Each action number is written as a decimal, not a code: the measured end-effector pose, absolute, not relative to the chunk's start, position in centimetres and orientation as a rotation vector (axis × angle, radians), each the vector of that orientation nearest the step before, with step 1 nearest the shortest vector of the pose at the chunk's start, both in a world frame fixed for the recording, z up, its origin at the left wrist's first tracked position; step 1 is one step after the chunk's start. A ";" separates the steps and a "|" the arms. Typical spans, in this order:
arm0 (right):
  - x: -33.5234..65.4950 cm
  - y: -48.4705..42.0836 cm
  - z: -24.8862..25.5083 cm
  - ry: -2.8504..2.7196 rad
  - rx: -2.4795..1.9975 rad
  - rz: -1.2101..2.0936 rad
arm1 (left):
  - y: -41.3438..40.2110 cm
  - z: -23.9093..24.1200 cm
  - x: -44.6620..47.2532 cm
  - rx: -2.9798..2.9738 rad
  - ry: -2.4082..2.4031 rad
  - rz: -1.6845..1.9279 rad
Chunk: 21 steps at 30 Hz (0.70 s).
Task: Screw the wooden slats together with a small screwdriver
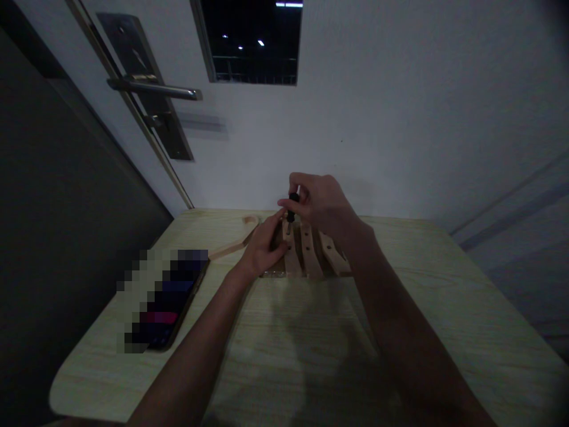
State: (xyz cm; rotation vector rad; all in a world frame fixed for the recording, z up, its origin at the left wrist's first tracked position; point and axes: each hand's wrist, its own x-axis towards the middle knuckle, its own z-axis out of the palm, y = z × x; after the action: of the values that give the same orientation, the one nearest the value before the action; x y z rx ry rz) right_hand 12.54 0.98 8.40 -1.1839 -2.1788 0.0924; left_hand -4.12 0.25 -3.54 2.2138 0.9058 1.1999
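Note:
My right hand [323,201] is closed around the black handle of a screwdriver [292,209]. The tool stands nearly upright, its tip at the upper hole of the leftmost pale wooden hook [291,261]. My left hand [262,248] grips the left side of a brown board [272,274], with the thumb reaching to the edge of that hook. Two more pale hooks, the middle one [311,261] and the right one [334,256], lie side by side across the board, with dark holes or screw heads in them. My right hand and forearm partly cover the board's right end.
A loose curved wooden hook [233,248] lies left of my left hand. Nearer me is a phone [178,302], partly blurred out. The pale wood-grain table [444,284] meets a white door [391,118] with a metal handle [160,90] and a dark window [255,44].

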 end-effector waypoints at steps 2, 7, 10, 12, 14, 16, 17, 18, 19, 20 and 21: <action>12.3 1.0 8.3 -2.173 -1.182 0.064 | 0.2 -3.5 -4.1 2.210 0.909 1.195; 11.9 1.0 8.4 -2.218 -1.105 0.137 | 0.4 -3.7 -4.1 2.228 0.873 1.244; 11.9 0.6 8.3 -2.226 -1.075 0.167 | 0.5 -3.9 -4.1 2.213 0.867 1.241; 12.1 0.4 8.2 -2.225 -1.052 0.158 | 0.6 -3.8 -4.1 2.211 0.857 1.235; 12.3 0.2 8.1 -2.227 -1.043 0.145 | 0.5 -3.7 -4.1 2.225 0.843 1.231; 12.5 0.1 8.0 -2.237 -1.054 0.139 | 0.4 -3.6 -4.1 2.243 0.845 1.232; 12.6 0.1 8.1 -2.246 -1.062 0.140 | 0.4 -3.5 -4.1 2.250 0.850 1.233; 12.7 0.2 8.2 -2.257 -1.070 0.143 | 0.3 -3.4 -4.1 2.256 0.857 1.236; 12.7 0.2 8.3 -2.267 -1.076 0.147 | 0.3 -3.4 -4.1 2.260 0.863 1.242; 12.7 0.2 8.5 -2.273 -1.084 0.153 | 0.3 -3.4 -4.0 2.263 0.867 1.247; 12.7 0.3 8.6 -2.274 -1.091 0.161 | 0.3 -3.4 -4.0 2.263 0.871 1.251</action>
State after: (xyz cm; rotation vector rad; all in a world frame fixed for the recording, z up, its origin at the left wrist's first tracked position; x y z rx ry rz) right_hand 12.74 0.26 8.59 -1.0915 -2.2744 0.1612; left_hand -4.04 0.26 -3.41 2.2625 0.8708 1.2510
